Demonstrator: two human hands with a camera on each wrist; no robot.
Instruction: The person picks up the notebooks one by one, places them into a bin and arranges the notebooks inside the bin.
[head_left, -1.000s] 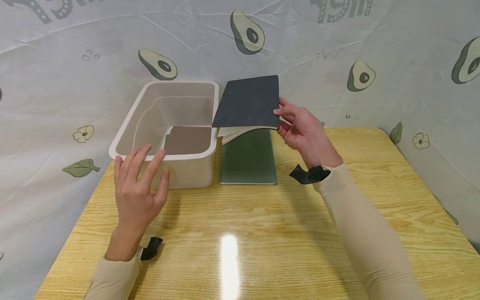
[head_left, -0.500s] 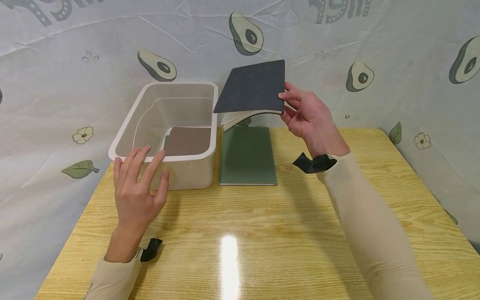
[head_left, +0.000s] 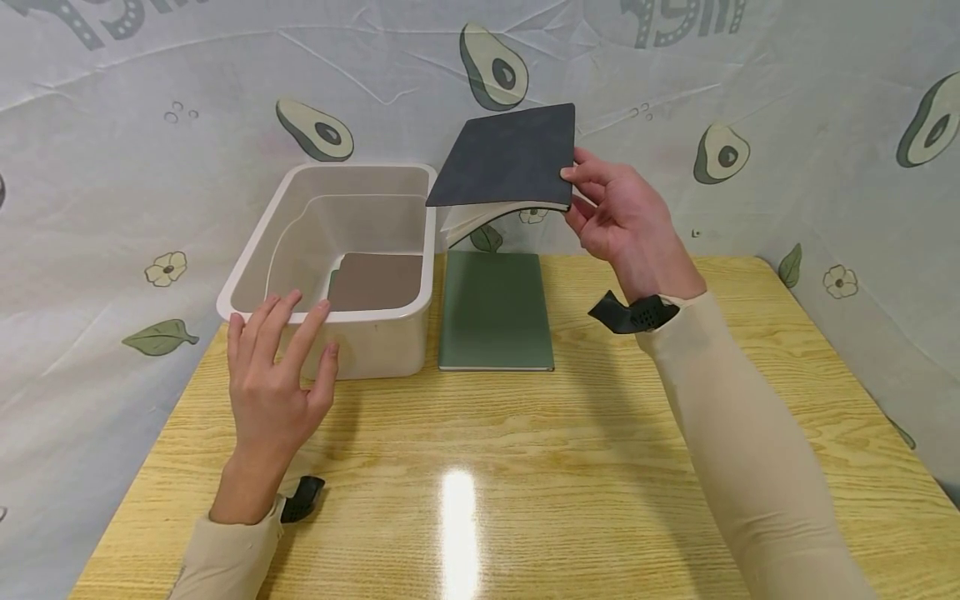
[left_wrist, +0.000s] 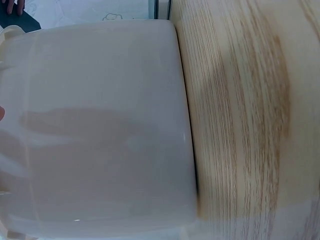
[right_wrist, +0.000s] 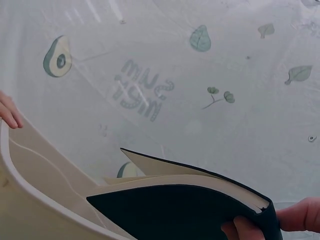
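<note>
My right hand (head_left: 626,212) pinches a dark notebook (head_left: 510,158) by its right edge and holds it up in the air, right of the bin. Its free end sags and the pages fan apart, as the right wrist view shows with the notebook (right_wrist: 200,205) too. Under it on the table lies a green book (head_left: 497,317). My left hand (head_left: 277,375) rests its spread fingertips on the near rim of a cream plastic bin (head_left: 375,342). A brown book (head_left: 377,282) lies inside the bin, with a green edge showing beside it.
The bin and the green book stand side by side on a wooden table (head_left: 525,467). A pale cloth printed with avocados (head_left: 495,67) hangs behind and along the sides of the table.
My right hand has raised the dark notebook up and slightly right, away from the green book, uncovering more of it. My left hand has stayed at the bin's rim.
</note>
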